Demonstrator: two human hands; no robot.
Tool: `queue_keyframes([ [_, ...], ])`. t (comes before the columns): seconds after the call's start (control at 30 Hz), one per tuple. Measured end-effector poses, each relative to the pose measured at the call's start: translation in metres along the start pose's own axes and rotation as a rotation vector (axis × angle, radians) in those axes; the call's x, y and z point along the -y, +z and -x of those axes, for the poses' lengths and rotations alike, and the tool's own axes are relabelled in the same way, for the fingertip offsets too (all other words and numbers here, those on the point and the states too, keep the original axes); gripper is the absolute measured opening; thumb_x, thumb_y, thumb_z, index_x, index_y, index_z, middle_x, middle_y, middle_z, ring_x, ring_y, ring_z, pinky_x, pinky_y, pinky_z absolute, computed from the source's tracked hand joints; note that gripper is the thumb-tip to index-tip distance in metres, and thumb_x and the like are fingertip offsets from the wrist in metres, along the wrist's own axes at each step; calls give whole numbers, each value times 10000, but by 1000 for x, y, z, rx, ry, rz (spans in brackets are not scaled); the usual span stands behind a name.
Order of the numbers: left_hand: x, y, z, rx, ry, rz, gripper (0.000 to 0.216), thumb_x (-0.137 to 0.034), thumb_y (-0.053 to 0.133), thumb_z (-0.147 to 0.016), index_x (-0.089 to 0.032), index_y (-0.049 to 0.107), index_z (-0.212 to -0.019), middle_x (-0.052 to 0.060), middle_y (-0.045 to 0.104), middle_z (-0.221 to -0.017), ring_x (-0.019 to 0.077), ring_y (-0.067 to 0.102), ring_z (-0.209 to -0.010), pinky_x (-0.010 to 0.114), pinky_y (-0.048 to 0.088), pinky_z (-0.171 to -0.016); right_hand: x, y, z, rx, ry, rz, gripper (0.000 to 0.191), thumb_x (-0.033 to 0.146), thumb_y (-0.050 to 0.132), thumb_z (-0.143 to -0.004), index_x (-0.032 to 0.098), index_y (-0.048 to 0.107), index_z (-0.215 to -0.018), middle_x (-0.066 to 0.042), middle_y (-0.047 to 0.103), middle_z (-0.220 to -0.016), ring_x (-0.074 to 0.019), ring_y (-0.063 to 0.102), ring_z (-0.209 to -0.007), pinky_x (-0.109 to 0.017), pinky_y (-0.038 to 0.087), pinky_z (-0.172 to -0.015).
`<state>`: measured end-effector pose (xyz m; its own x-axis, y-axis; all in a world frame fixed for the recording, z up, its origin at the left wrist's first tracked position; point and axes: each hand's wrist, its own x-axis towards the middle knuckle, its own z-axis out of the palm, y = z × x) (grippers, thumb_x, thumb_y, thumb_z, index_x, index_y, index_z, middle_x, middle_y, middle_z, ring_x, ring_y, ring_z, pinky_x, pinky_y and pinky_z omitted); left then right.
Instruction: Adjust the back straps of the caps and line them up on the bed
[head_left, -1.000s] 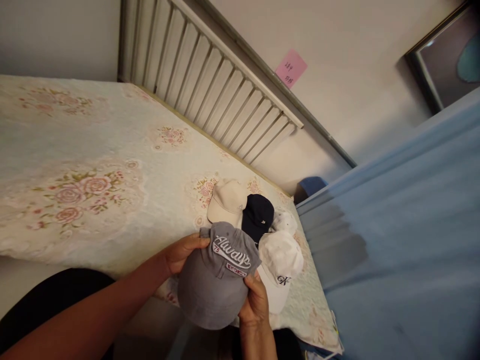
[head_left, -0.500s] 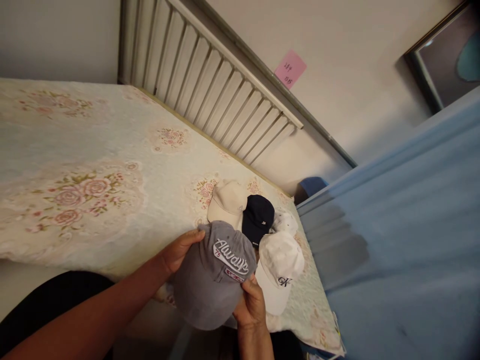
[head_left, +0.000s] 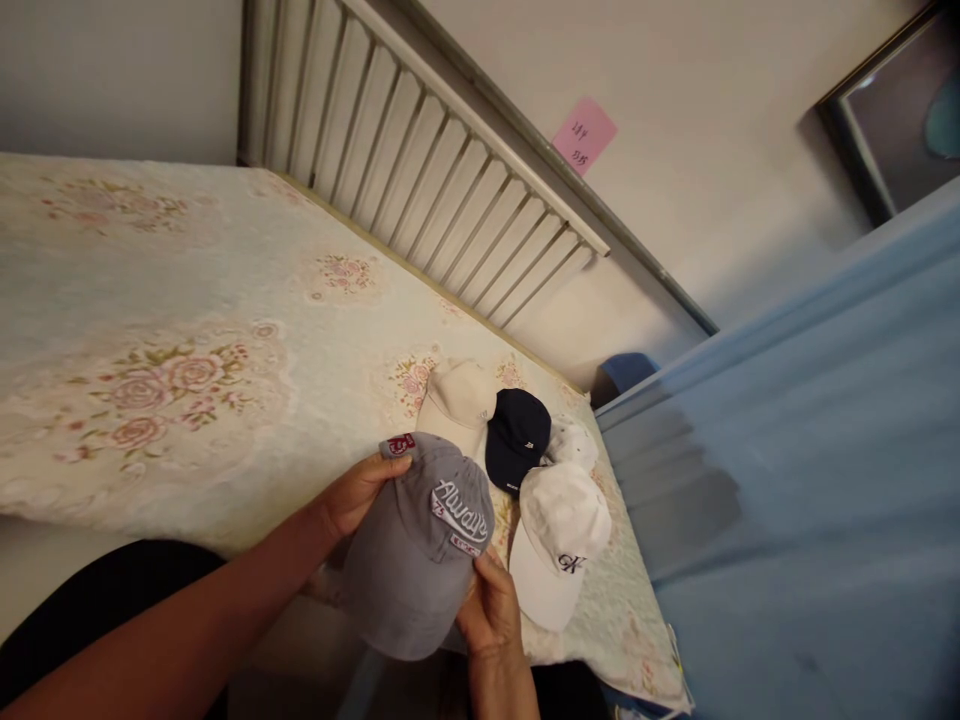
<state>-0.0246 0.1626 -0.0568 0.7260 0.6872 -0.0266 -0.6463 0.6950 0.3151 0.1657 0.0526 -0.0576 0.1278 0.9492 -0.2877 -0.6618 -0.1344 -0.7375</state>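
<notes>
A grey baseball cap (head_left: 409, 560) with raised "Always" lettering is held between my two hands, over the near edge of the bed. My left hand (head_left: 367, 490) grips its left side, thumb on top, close to a dark red patch. On the opposite side, my right hand (head_left: 491, 605) pinches the cap's edge near the lettering. Just beyond it lie a beige cap (head_left: 457, 400), a navy cap (head_left: 517, 435) and a white cap with a black monogram (head_left: 566, 530). Partly hidden behind these is another whitish cap (head_left: 571, 440).
The caps rest on a bed with a pale floral cover (head_left: 322, 370). A white slatted rail (head_left: 420, 150) runs along the wall side. Blue curtain fabric (head_left: 810, 450) hangs at the right, with a dark blue object (head_left: 628, 375) by the bed's far corner. A pink note (head_left: 585, 135) is on the wall.
The grey cap has turned and shifted slightly left in my hands, bringing the dark red patch into view. My right hand has moved left with it, away from the white cap.
</notes>
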Motion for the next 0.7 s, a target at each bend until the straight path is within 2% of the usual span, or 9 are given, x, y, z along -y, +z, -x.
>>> queue_keyframes([
  [0.17,-4,-1,-3,-115,24,-6,234,-168,623,-791,-89,700,-998,146,749,-843,265,715,-761,403,547,-799,-4,2,-4,-36,5,8,245,221,722,-725,172,689,-963,-49,746,-977,-183,679,-954,-337,485,-939],
  [0.3,-8,0,-4,-190,93,-22,265,-164,627,-785,-87,686,-1032,135,752,-839,260,718,-739,394,559,-772,-6,9,1,-21,64,20,196,235,718,-742,166,693,-924,-40,750,-925,-159,690,-856,-289,528,-839],
  [0.53,-12,1,-4,-239,241,-124,314,-165,662,-767,-90,673,-1072,132,753,-865,261,718,-737,377,568,-743,-9,24,7,23,100,154,225,305,723,-749,202,672,-942,-52,744,-927,-193,696,-791,-307,567,-646],
  [0.7,-15,3,-3,-257,284,-139,304,-166,663,-771,-92,673,-1065,133,752,-875,266,718,-750,383,570,-742,-18,15,5,6,147,138,271,341,725,-746,182,666,-957,-53,748,-906,-184,702,-769,-333,570,-713],
])
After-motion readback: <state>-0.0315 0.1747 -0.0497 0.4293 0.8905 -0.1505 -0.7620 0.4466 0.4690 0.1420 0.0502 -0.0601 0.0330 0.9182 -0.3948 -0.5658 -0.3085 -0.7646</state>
